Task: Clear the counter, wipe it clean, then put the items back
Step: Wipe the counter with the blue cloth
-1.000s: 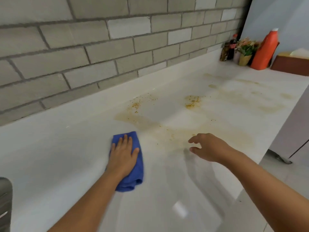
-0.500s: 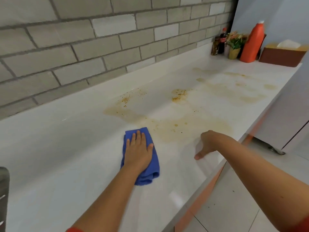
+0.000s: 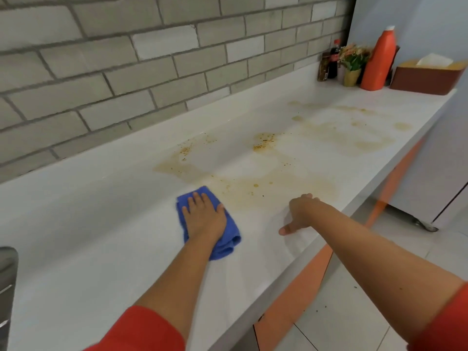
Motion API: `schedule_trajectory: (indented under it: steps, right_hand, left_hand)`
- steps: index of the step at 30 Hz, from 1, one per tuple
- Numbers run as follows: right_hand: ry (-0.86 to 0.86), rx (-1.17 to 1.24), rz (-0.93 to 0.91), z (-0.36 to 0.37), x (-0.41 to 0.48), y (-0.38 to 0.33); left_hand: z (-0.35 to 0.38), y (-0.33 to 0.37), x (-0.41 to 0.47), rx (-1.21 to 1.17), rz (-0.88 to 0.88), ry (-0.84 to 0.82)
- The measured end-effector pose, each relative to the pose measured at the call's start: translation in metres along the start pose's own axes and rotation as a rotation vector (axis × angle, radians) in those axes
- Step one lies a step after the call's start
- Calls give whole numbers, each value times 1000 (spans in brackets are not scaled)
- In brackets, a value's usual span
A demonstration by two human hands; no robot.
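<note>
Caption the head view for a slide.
Left hand presses blue cloth on stained white counter, right hand near its front edge.

Grey brick wall point(image 3: 152, 72) beyond the left hand point(image 3: 203, 216). Metal edge point(image 3: 7, 274) far to its left. Orange panel point(image 3: 311, 269) and tiled floor point(image 3: 342, 325) below the right hand point(image 3: 301, 214); white unit point(image 3: 430, 186) further right.

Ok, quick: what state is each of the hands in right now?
Left hand: open, fingers straight, pressing the blue cloth flat on the counter.
Right hand: open, holding nothing, resting on the counter near its front edge.
</note>
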State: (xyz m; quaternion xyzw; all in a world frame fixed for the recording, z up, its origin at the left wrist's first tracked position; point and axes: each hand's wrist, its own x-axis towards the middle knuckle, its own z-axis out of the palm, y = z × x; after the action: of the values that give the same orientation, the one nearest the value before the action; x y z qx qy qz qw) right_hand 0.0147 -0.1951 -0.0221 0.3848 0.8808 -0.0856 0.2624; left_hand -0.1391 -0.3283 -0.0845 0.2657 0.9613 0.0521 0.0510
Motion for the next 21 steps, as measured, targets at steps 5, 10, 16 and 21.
schedule_trajectory:
  steps: [5,10,16,21]
  right_hand:
    - [109,36,-11,8,-4,1]
    - [179,24,-85,15,-8,1]
    - [347,72,-127,28,-13,9]
    - [501,203,-109,44,-15,19]
  left_hand:
    - [8,2,-79,-44,364,-21]
    - [0,-39,-43,1,235,-9]
    - [2,30,-17,-29,36,-32]
    - [15,72,-86,-43,367,-24]
